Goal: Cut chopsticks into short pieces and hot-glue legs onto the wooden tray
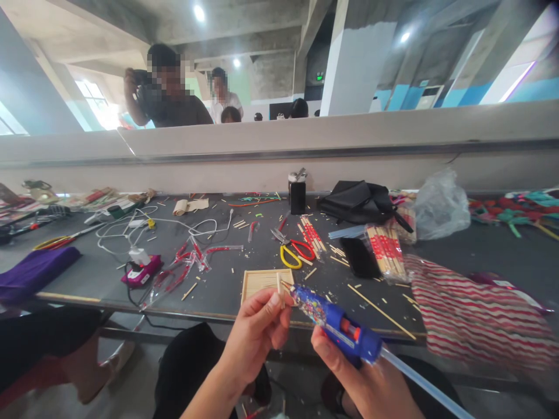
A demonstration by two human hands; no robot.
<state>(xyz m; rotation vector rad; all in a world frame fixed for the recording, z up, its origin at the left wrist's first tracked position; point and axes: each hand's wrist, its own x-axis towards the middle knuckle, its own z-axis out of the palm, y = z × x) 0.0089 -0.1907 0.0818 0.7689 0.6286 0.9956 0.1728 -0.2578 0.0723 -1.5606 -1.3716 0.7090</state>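
Observation:
Between the thumb and fingers of my left hand (264, 317) is a short wooden stick (279, 283), held upright. My right hand (356, 372) is wrapped round a blue hot glue gun (334, 320), with a long clear glue stick (421, 378) coming out of its back. The gun's nozzle points left and is at the wooden stick; whether it touches cannot be made out. Just behind my left hand, a shallow wooden frame (253, 282) made of sticks lies at the table's front edge, partly hidden by my fingers.
Scissors with red and yellow handles (292, 256), a black phone (360, 257) and packs of chopsticks (386, 251) lie beyond my hands. A pink power strip (142, 272) with white cables stands left. Striped cloth (476, 314) hangs over the right edge. People stand behind the partition (279, 139).

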